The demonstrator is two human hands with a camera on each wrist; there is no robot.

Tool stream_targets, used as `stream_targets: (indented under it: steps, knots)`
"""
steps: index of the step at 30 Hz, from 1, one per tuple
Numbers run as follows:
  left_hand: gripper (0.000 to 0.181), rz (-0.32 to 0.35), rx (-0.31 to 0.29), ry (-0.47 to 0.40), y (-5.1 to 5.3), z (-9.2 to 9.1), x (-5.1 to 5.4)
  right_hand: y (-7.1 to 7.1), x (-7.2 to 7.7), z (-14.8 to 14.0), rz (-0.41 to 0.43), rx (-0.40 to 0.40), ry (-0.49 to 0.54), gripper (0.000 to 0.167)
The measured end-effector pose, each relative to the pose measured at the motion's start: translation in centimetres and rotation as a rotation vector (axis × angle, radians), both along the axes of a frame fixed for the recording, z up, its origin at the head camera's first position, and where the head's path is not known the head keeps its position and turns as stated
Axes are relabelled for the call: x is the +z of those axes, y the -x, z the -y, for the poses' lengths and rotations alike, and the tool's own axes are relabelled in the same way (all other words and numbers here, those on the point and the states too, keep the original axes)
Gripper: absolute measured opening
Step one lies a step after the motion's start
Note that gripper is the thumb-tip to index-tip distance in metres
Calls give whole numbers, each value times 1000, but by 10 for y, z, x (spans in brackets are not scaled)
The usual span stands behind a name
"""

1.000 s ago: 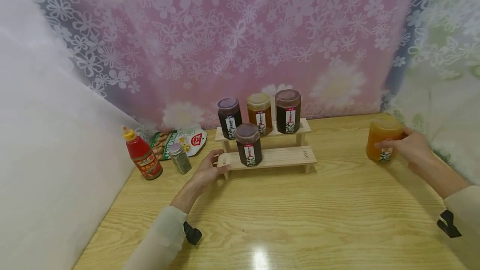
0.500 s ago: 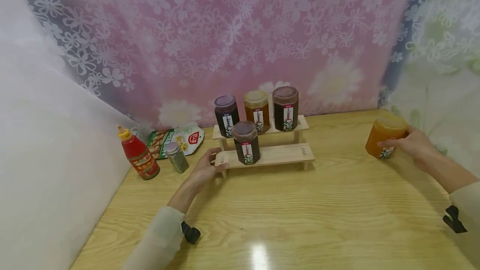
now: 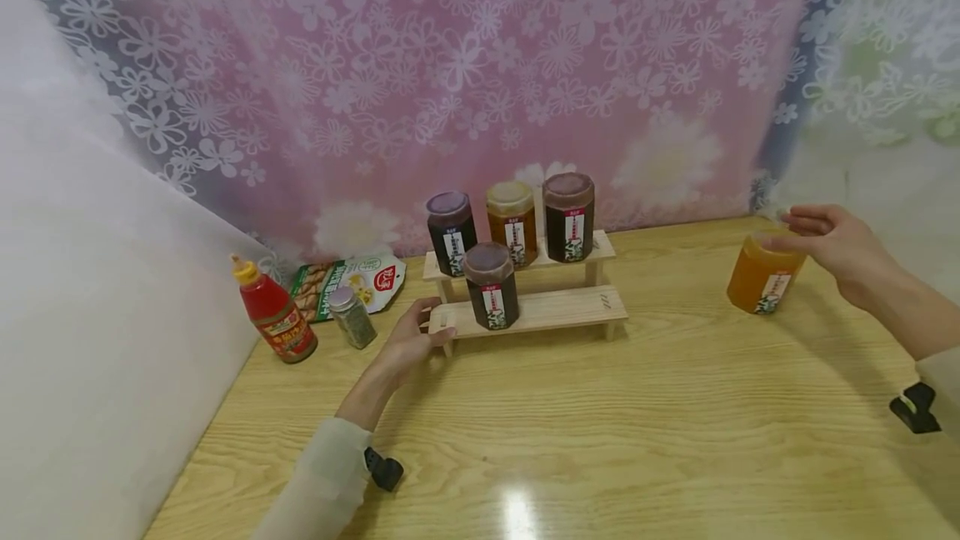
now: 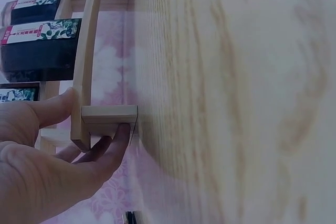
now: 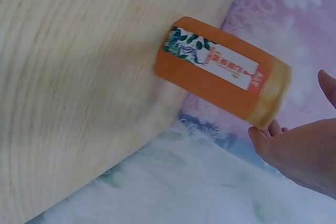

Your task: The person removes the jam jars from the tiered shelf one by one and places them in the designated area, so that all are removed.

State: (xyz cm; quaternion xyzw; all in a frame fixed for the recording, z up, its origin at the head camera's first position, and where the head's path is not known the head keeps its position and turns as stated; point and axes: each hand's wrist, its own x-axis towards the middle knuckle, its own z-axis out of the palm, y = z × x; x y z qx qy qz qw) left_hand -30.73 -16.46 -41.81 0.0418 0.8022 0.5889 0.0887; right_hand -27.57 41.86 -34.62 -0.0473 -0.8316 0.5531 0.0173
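At the left end of a two-step wooden rack, my left hand grips the lower step. The left wrist view shows the thumb against the board and fingers curled beneath it. A dark jam jar stands on that lower step. On the upper step are a purple-lidded jar, an amber jar and a dark brown jar. To the right an orange honey jar stands upright on the table. My right hand is beside its lid, fingers loosely extended, not wrapped around it.
Left of the rack stand a red sauce bottle with a yellow cap and a small spice jar. A green and white food packet lies behind them. A pink floral curtain hangs along the table's back edge.
My right hand has let go of the orange honey jar and risen to lid height. The jar, tilted half a second ago, now stands upright. My left hand keeps its grip on the rack.
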Motion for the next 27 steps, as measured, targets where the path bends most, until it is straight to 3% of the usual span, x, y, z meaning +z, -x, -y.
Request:
stream_targets:
  steps: [6,10,19,25,27]
  knots:
    - [65,8,-10,-9,-1,0,-1,-1,5,10,-58,15,65,44]
    - [65,12,-12,-17,-1,0,-1,0,3,22,-73,82,98,38]
    - [63,-6,-6,-11,1,1,-1,0,-4,62,-60,191,77,41]
    - [63,-6,-2,-1,0,-1,0,-1,-10,95,-11,251,81,70]
    - [63,-4,-3,-4,0,-1,-1,0,-13,106,-13,274,92,72]
